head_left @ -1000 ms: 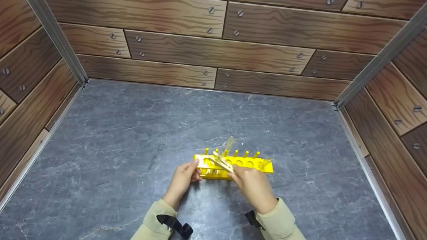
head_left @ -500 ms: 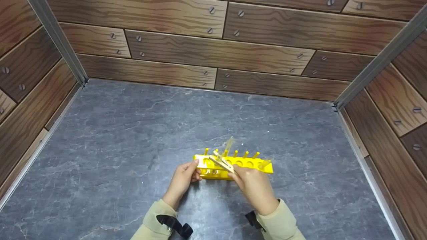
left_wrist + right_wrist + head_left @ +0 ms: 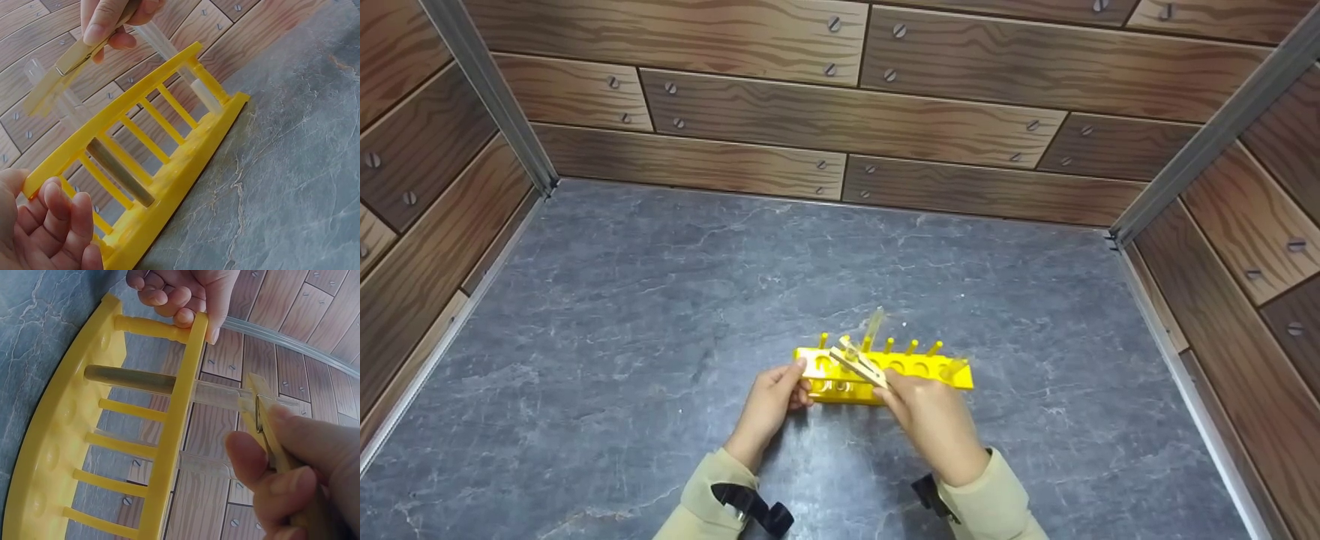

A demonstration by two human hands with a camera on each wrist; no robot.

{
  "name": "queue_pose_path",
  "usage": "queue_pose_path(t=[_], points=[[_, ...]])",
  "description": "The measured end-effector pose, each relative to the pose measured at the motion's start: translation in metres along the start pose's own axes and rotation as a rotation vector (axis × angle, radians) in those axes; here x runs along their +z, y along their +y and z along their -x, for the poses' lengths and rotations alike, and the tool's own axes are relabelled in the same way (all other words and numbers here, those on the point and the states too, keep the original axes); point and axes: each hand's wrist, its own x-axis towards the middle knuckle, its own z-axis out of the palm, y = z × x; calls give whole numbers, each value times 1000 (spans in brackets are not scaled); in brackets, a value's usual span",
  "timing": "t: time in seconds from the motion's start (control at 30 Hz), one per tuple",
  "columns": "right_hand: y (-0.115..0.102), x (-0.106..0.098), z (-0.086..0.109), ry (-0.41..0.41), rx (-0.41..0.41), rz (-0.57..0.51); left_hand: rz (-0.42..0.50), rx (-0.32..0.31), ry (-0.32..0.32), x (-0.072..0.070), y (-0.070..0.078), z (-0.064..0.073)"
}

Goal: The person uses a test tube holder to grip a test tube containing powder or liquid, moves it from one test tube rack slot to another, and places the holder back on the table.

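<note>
A yellow test tube rack (image 3: 847,399) stands on the grey surface. My left hand (image 3: 772,394) pinches the left end of its upper shelf between thumb and fingers. My right hand (image 3: 934,420) grips a wooden test tube clamp (image 3: 861,369) by its handles. In the right wrist view, the clamp's jaws lie about the upper part of a glass test tube (image 3: 135,379) with dark contents, which sits in the rack; how tightly they close is unclear. Another tube (image 3: 205,97), with white contents, sits at the rack's right end.
A clear, empty-looking tube (image 3: 874,326) rises among the upright pegs (image 3: 914,346) along the rack's back. Wood-patterned walls (image 3: 750,112) close off the back and both sides of the marbled surface (image 3: 660,300).
</note>
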Motion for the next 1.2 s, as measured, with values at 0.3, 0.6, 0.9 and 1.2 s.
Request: queue_pose_path(t=[0.3, 0.6, 0.9, 1.2], points=[[0, -2, -1, 21, -4, -9, 10, -2, -4, 0, 0, -1], [-1, -6, -1, 54, -32, -3, 2, -7, 1, 1, 3, 1], [-2, -8, -2, 45, -23, 8, 2, -22, 4, -2, -14, -10], [-3, -10, -2, 62, -26, -31, 14, -17, 13, -3, -27, -16]])
